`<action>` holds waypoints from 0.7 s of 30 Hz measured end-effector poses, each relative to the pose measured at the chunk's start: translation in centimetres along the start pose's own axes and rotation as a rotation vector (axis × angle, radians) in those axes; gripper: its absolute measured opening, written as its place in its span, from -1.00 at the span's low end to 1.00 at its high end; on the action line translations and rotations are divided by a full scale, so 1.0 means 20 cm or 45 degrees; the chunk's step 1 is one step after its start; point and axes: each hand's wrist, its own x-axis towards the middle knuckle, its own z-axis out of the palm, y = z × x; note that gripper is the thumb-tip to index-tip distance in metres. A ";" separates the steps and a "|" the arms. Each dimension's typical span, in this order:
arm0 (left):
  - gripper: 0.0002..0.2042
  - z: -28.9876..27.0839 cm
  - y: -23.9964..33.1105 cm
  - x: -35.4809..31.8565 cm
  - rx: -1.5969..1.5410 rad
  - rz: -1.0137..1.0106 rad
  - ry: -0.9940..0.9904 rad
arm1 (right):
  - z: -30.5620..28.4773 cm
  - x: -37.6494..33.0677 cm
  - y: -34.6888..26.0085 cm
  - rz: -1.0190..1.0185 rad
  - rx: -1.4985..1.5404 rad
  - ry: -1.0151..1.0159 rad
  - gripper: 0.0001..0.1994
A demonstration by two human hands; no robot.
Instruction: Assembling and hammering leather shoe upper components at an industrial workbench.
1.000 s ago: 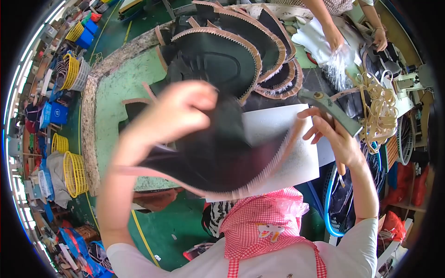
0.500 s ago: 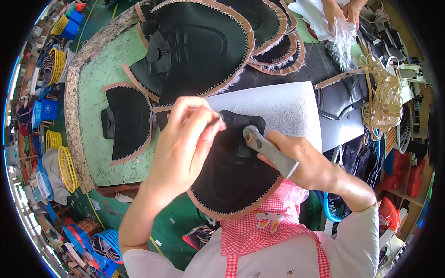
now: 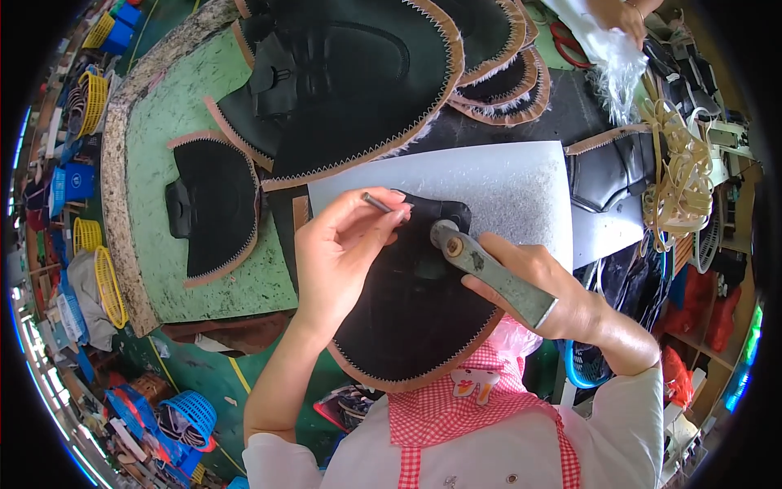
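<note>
Between the fingertips of my left hand [image 3: 334, 253] is a thin metal rod [image 3: 375, 202], like a punch, held tilted. My right hand [image 3: 542, 281] is closed on a hammer [image 3: 505, 281]; its grey metal head lies over the black piece and its handle is mostly hidden. Under both hands rests a black leather-like shoe piece [image 3: 407, 318] with a brown zigzag-stitched edge. Its upper part lies on a white board [image 3: 517, 187], and its rounded lower end reaches toward my red checked apron [image 3: 472, 407].
Several larger black pieces [image 3: 358, 106] with stitched brown rims are stacked beyond the board. A smaller black piece [image 3: 216, 208] lies left on the green tabletop [image 3: 175, 130]. At top right another person's hand [image 3: 623, 18] touches clear plastic [image 3: 615, 69], near red-handled scissors [image 3: 568, 45]. Tan straps [image 3: 680, 179] hang at right.
My left hand has turned, so the metal rod now shows more clearly. The hammer has tipped and shifted slightly right and down. The other person's hand has moved toward the upper right.
</note>
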 end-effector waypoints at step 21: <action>-0.90 0.01 -0.04 -0.02 0.238 0.058 0.109 | -0.10 0.02 -0.13 -0.128 -0.039 0.066 -0.81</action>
